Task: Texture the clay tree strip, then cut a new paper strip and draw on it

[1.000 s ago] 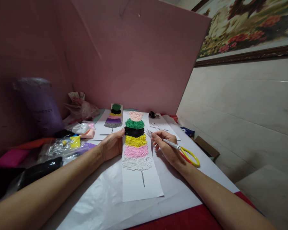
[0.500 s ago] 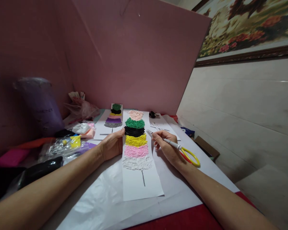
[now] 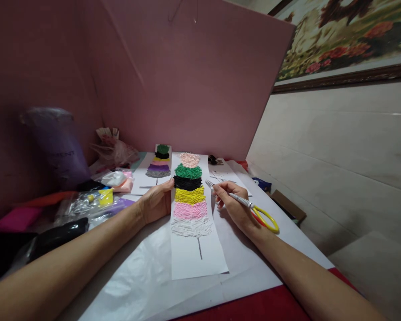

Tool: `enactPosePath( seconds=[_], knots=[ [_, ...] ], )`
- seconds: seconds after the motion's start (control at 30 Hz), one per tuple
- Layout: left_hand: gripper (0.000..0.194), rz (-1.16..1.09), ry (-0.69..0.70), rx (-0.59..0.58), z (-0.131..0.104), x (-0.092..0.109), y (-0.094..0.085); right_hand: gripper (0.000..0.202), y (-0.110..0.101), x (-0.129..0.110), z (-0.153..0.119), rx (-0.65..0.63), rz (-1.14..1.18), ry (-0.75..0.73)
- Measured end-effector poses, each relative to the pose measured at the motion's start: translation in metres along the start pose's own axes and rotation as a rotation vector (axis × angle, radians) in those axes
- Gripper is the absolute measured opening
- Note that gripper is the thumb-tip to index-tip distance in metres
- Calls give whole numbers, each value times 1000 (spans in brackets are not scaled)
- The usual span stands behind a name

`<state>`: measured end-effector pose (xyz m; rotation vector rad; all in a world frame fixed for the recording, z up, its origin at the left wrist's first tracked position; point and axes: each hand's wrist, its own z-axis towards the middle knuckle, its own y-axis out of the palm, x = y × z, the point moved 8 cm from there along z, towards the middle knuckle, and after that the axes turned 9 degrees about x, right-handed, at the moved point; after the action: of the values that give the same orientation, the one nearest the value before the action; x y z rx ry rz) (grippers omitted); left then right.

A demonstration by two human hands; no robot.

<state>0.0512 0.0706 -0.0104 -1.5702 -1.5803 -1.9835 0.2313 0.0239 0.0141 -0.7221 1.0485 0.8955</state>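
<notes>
A white paper card (image 3: 200,262) stands tilted toward me, with a leaf or feather shape in raised, clay-like bands: pale peach, green, black, yellow, pink and white above a drawn dark stem. My left hand (image 3: 157,203) grips its left edge beside the black band, thumb in front and the other fingers hidden behind. My right hand (image 3: 232,198) is closed round a slim pen-like tool (image 3: 240,199) with a ridged silver barrel. Its pointed metal tip is just right of the card, near the black band. Yellow and red loops (image 3: 269,219) show behind my right wrist; whether they join the tool is unclear.
A similar banded card (image 3: 158,167) lies behind on the left. Clear bags of coloured clay (image 3: 115,179) and a dark packet (image 3: 58,236) crowd the left side, near a purple cylinder (image 3: 58,147). A pink panel (image 3: 180,80) stands behind; a tiled wall (image 3: 337,147) is right.
The tool tip and my right hand have shifted very slightly to the right. My left hand keeps the same grip on the card.
</notes>
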Motion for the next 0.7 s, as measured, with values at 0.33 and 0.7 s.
enactPosePath(
  seconds=[0.33, 0.7],
  knots=[
    [39, 13, 5, 1, -1, 1, 3, 27, -1, -3, 0, 15, -9, -16],
    [39, 0, 4, 5, -1, 1, 3, 28, -1, -3, -1, 4, 0, 8]
  ],
)
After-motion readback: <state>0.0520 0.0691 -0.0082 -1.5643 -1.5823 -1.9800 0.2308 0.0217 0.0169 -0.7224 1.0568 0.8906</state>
